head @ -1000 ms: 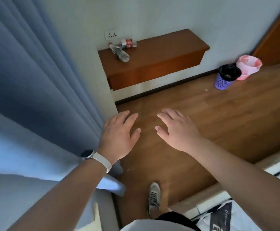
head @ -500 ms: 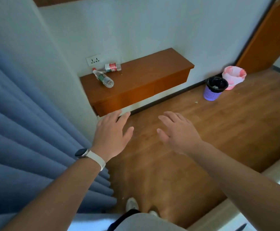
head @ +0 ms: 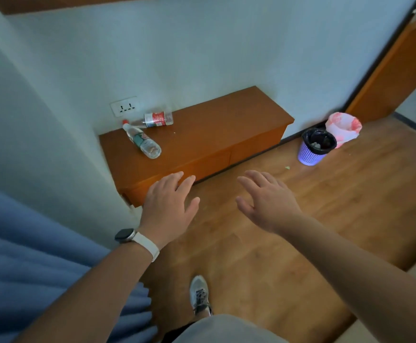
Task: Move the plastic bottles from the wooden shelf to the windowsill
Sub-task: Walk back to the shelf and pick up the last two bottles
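The left hand point(head: 169, 206) and right hand point(head: 266, 204) are spread, empty; the green-labelled bottle point(head: 142, 141), lying at eleven o'clock, could be rolled off the wooden shelf point(head: 214, 129) if nudged.

Two plastic bottles lie on their sides on the wooden shelf point(head: 214, 127), the red-labelled bottle point(head: 155, 119) just behind the green-labelled bottle point(head: 142, 141).

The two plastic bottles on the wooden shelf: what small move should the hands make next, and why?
Probably reach the left hand forward to the clear plastic bottle with the green label: it lies on its side on the brown wooden shelf, the nearer of the two, and that hand is open and empty.
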Available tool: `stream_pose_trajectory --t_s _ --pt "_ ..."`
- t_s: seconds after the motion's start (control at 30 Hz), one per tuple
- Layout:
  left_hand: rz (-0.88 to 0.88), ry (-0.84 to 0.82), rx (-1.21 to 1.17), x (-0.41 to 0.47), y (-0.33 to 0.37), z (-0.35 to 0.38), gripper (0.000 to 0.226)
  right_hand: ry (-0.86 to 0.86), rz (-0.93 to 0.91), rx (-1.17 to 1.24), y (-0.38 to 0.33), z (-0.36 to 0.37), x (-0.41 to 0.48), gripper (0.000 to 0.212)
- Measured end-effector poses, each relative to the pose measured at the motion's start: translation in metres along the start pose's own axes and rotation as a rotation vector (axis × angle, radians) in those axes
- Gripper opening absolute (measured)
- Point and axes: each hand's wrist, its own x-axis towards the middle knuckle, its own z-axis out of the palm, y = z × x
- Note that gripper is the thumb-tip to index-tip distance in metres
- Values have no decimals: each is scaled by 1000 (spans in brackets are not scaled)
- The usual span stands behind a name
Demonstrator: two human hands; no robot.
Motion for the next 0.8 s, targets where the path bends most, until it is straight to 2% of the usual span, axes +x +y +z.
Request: stream_pose_trajectory --t_s 0.17,0.3,0.6,0.8 --pt "-12 12 -24 67 -42 9 54 20 -31 -64 0 -6 77 53" --pt "-45 25 -2 107 -70 15 52 32 -27 -79 -2 -9 125 53" --pt "-126 10 12 151 -107 22 52 16 -104 -71 -3 -9 202 56" --pt "-225 38 33 171 -123 25 47 -26 -225 -60 1 8 263 58"
